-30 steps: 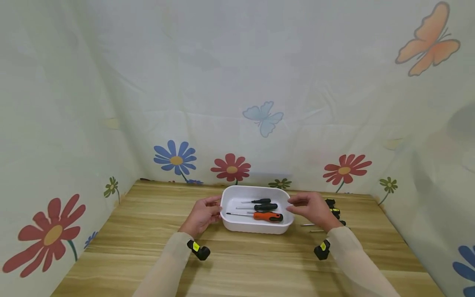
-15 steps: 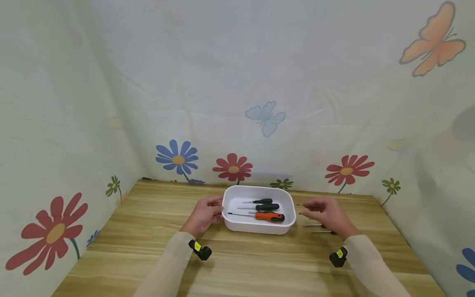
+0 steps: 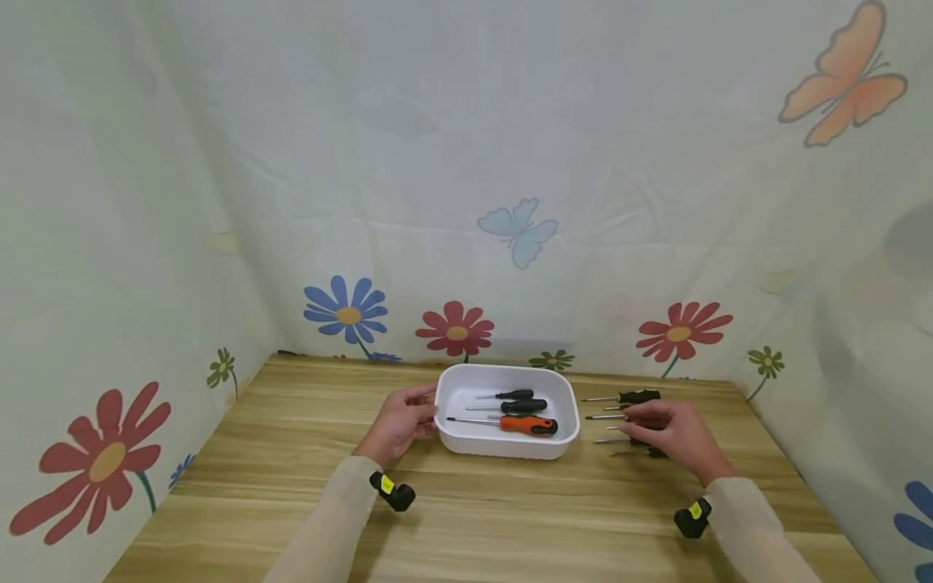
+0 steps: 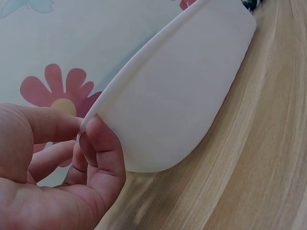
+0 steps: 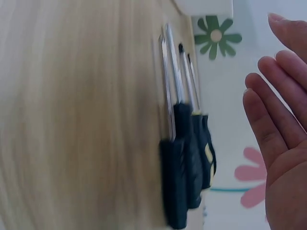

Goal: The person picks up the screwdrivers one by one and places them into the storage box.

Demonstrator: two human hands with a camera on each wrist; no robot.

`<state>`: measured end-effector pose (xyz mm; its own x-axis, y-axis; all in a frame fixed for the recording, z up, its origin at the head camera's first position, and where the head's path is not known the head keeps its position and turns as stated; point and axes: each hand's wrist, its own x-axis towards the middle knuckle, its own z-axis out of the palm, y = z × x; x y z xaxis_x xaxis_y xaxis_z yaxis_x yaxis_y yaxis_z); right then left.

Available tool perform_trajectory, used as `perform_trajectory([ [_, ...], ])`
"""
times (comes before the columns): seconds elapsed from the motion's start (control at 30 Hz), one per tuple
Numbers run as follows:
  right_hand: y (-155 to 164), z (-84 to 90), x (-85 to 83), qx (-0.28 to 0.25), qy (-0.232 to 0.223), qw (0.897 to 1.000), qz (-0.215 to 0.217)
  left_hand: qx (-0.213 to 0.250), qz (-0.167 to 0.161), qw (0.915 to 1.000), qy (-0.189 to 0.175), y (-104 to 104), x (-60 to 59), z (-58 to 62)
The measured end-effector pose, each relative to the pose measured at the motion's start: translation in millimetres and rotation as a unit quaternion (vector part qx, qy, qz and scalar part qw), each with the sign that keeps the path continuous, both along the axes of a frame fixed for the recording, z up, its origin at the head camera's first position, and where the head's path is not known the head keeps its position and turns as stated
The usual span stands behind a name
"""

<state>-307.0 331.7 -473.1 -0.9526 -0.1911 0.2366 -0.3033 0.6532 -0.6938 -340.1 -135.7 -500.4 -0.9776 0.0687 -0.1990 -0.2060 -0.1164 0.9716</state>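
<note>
your left grip pinching the white tray's rim, right grip flat and loose over the black screwdrivers on the counter

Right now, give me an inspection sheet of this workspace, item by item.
Surface: wooden table.
Job's things: white tray holding an orange-handled screwdriver and two black ones; a row of black-handled screwdrivers lies on the table right of the tray.
Clutter: nothing seen.
Hands: left hand grips the tray's left rim; right hand open above the loose screwdrivers.
Cables: nothing seen.
Surroundings: flower-and-butterfly printed cloth on three sides.
</note>
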Motion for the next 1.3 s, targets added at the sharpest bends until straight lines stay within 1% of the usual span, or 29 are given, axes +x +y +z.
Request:
perform_trajectory([
  [0.13,15,-7.7,0.8,0.003,0.003,1.000,-0.010,0.005,0.000,1.0000,0.001,0,-0.9,-1.1],
  [0.33,34,-16.8,2.3,0.012,-0.016,0.999,-0.048,0.006,0.001,1.0000,-0.002,-1,-0.6,-1.5],
  [0.4,39,-19.0,2.8,0.014,-0.018,0.998,-0.054,0.003,0.003,1.0000,-0.003,-1,-0.3,-1.3],
  [0.63,50,-22.9,5.0,0.022,-0.010,0.999,-0.037,-0.002,-0.002,1.0000,-0.007,-2,-0.6,-0.7],
  [0.8,57,-24.8,6.4,0.023,-0.003,0.999,-0.047,0.000,-0.008,1.0000,-0.003,-2,-0.6,-2.0],
  [1.03,68,-27.8,6.5,0.020,-0.020,0.997,-0.066,0.002,-0.004,1.0000,-0.002,-3,-1.2,-3.6],
  [1.17,74,-30.1,7.4,0.007,-0.016,0.998,-0.054,0.008,-0.004,1.0000,-0.001,-3,-2.1,-3.5],
  [1.3,78,-31.6,7.9,-0.001,-0.028,0.999,-0.038,0.006,-0.005,1.0000,0.000,-2,-2.1,-3.2],
])
